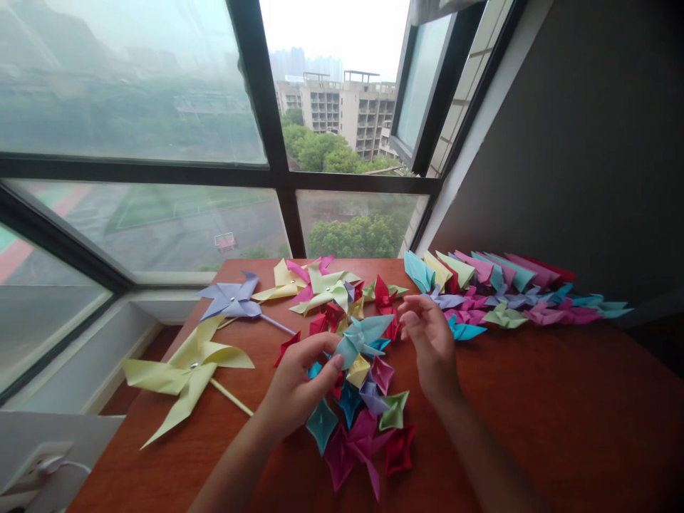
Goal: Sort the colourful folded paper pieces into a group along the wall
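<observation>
A light blue origami piece (359, 340) with pointed, petal-like tips is pinched between the thumb and fingers of my left hand (299, 381). To the right of it, my right hand (430, 345) is raised with loosely bent fingers, apart from the paper and holding nothing I can see. Under and around the held piece lie several small folded paper shapes, among them a teal one (322, 425), a green one (394, 410), a dark red one (400, 450) and a larger magenta one (355, 449) with long points.
On the wooden table (524, 420), a yellow paper pinwheel (187, 370) and a purple pinwheel (232, 296) lie to the left, with more pinwheels (325, 285) behind. Rows of folded paper pieces (507, 278) line the back right. A partly open window (422, 92) rises beyond.
</observation>
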`<state>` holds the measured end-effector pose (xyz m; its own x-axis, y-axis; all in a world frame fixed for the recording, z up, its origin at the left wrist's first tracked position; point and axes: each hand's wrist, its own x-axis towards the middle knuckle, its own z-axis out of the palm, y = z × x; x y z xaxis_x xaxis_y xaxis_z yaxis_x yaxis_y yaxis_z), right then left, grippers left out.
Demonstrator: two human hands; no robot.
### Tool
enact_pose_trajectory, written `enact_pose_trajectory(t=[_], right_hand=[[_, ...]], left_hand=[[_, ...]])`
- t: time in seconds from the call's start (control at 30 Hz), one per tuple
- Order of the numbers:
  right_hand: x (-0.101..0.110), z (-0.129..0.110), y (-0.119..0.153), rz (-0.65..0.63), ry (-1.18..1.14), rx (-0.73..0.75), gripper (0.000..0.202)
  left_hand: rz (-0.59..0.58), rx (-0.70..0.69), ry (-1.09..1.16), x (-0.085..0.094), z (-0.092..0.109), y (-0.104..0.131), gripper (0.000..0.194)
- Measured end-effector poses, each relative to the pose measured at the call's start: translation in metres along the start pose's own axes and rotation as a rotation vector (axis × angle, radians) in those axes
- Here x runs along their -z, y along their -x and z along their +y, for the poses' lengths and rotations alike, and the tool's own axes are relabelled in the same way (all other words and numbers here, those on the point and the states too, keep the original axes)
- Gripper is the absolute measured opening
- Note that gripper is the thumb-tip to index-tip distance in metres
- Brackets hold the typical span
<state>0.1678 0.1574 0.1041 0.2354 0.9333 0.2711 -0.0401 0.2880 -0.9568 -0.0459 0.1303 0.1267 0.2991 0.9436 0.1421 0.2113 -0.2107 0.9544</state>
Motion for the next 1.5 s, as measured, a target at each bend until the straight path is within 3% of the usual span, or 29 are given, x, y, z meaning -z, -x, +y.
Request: enact_pose_trajectory(t=[0.17,0.27,0.43,0.53,0.67,0.8,0.97,1.1,1.23,1.5], right_hand=[[0.001,-0.002,-0.003,-0.337,-0.031,-0.267,0.032],[0.000,-0.002,-0.002,-0.398,-0.016,-0.375,0.031],[-0.003,-0.003,0.001,-0.403,-0.036,-0.393,0.030],[-0.005,-0.005,0.002,-0.421,-0.095,-0.423,0.028],[-0.007,-0.005,0.005,-0.425,-0.260,-0.495,0.027],[-0.010,-0.004,0.007,-0.377,-0.543,-0.660,0.032],[-0.014,-0.004,0.011,-0.316,-0.711,-0.784,0.031],[-0.015,-0.003,0.012,-0.328,-0.766,-0.793,0.028],[-0.015,-0.001,0.009,-0.259,-0.825,-0.779,0.024],[-0.014,0.001,0.007,-0.167,-0.833,-0.753,0.021]], left_hand=[[-0.060,0.052,0.020,0.001,0.002,0.000,0.021],[-0.069,0.084,-0.034,0.001,0.003,-0.001,0.023],[-0.019,0.107,-0.194,0.000,0.002,-0.003,0.022],[0.002,0.118,-0.174,-0.001,-0.001,-0.004,0.025],[-0.028,0.184,0.127,0.000,-0.004,-0.002,0.025],[-0.018,0.274,0.463,0.001,-0.006,0.001,0.026],[0.041,0.329,0.692,-0.003,-0.008,0.004,0.033],[0.038,0.307,0.866,-0.005,-0.008,0.004,0.027],[0.017,0.254,0.960,-0.003,-0.009,0.005,0.025],[0.015,0.243,0.942,-0.002,-0.010,0.006,0.024]])
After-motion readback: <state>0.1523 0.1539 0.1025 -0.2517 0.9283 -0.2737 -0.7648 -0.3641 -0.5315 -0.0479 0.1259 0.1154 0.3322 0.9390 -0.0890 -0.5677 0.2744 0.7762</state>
